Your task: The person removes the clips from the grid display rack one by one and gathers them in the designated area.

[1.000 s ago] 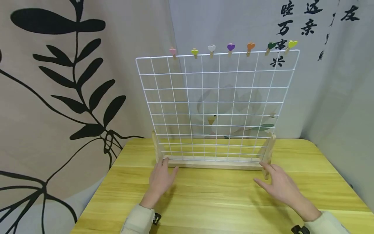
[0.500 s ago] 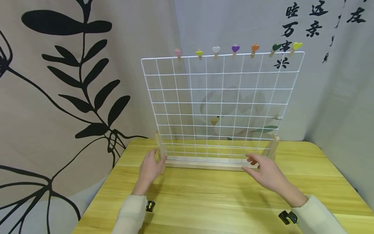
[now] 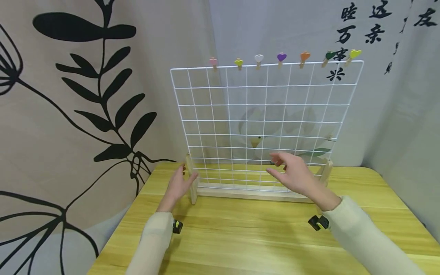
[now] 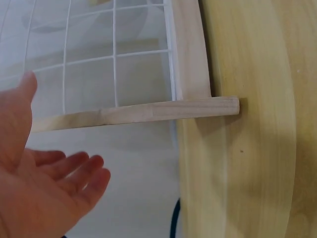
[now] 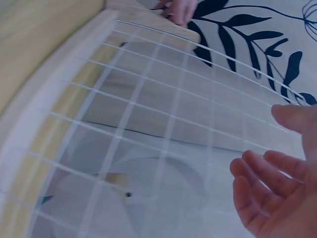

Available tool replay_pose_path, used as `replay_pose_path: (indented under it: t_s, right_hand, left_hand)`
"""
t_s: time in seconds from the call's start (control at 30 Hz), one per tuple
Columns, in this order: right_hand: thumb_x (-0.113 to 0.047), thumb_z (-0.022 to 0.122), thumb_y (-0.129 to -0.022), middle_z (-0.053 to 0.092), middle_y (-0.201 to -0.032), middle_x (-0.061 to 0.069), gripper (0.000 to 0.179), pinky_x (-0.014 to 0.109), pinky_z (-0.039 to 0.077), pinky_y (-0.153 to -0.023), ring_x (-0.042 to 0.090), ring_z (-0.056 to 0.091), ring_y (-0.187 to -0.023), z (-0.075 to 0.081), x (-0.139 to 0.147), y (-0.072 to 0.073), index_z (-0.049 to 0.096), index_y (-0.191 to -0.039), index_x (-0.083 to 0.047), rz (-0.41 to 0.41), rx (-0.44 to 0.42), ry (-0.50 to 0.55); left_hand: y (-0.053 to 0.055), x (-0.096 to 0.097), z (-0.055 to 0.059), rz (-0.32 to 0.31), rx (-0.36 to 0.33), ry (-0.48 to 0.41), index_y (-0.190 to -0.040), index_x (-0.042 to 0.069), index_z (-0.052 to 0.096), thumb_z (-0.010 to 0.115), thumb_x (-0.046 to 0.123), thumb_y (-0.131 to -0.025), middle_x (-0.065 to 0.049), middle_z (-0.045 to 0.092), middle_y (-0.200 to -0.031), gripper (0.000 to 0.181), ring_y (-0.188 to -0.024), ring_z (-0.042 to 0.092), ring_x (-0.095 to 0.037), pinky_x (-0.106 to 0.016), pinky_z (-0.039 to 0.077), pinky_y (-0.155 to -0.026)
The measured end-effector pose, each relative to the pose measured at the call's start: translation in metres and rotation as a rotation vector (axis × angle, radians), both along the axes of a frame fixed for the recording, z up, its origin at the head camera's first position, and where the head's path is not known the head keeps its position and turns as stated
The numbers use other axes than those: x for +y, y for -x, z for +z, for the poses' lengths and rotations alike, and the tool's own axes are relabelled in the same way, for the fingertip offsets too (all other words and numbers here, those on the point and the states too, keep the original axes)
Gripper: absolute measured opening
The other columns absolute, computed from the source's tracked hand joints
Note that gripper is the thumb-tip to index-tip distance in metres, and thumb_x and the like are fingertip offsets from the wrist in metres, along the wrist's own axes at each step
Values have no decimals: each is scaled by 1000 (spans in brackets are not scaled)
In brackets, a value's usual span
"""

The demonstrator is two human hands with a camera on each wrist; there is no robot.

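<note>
A white wire grid panel (image 3: 228,87) stands upright in a pale wooden base (image 3: 247,194). Several clothespins with coloured hearts are clipped along its top wire, among them a purple heart clothespin (image 3: 282,57) and an orange heart clothespin (image 3: 304,57). My left hand (image 3: 176,186) is beside the left wooden side piece (image 3: 192,187). In the left wrist view its thumb and loosely bent fingers lie either side of the wood, apparently apart from it. My right hand (image 3: 292,173) hovers before the lower part of the grid, fingers relaxed, holding nothing.
The yellow wood-grain table (image 3: 240,240) carries the stand near its back edge. Behind hangs a light curtain (image 3: 165,46) printed with black leaves and characters. A grey cloth (image 3: 409,114) hangs at the right. Black wrist mounts (image 3: 318,222) sit on both sleeves.
My right hand has left the right end of the base, moving left and up before the grid. My left hand has shifted from the base's front to the outer left side. The view drifted slightly.
</note>
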State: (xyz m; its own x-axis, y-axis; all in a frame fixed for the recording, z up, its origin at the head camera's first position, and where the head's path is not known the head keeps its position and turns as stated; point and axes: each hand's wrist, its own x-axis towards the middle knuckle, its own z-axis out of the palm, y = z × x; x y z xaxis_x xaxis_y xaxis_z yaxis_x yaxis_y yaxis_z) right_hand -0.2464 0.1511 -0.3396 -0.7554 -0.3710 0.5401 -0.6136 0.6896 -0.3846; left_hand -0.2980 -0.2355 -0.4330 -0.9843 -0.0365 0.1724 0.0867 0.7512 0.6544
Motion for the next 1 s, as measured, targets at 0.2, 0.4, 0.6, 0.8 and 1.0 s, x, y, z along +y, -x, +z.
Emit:
replay_pose_path:
  t_s: [0.2,0.4,0.6,0.8,1.0]
  right_hand:
    - [-16,73,-85,67,-93,8,38,33,51,-63,21,61,-78,41,-15,9,61,-117,0,59,93,47]
    - [-13,72,-85,67,-91,9,32,33,49,-62,20,59,-74,86,-34,17,64,-113,1,107,203,73]
    - [-12,72,-85,69,-96,12,28,35,51,-66,22,61,-82,129,-51,24,66,-108,2,133,272,55]
    - [-9,69,-86,69,-97,12,20,36,49,-70,24,60,-88,166,-63,30,68,-103,1,142,343,37]
    - [-7,69,-86,69,-97,12,18,36,48,-77,26,60,-91,195,-76,32,68,-102,2,167,449,4]
  left_hand:
    - [15,1,-4,-82,-46,-121,-147,0,21,56,49,-92,-25,34,-144,82,-129,36,-40,-55,32,-104]
    - [23,0,-11,-80,-70,-207,-147,2,21,55,44,-95,-25,38,-141,75,-125,42,-41,-56,35,-101]
    - [29,-2,-17,-88,-58,-205,-148,1,19,53,41,-96,-27,38,-141,74,-125,42,-41,-52,37,-101]
    - [34,-3,-18,-84,-62,-251,-145,7,28,51,53,-92,-22,46,-134,74,-115,52,-37,-49,48,-92]
    - [40,-2,-19,-116,-41,-281,-144,4,30,50,54,-92,-27,45,-134,75,-114,52,-41,-50,49,-89]
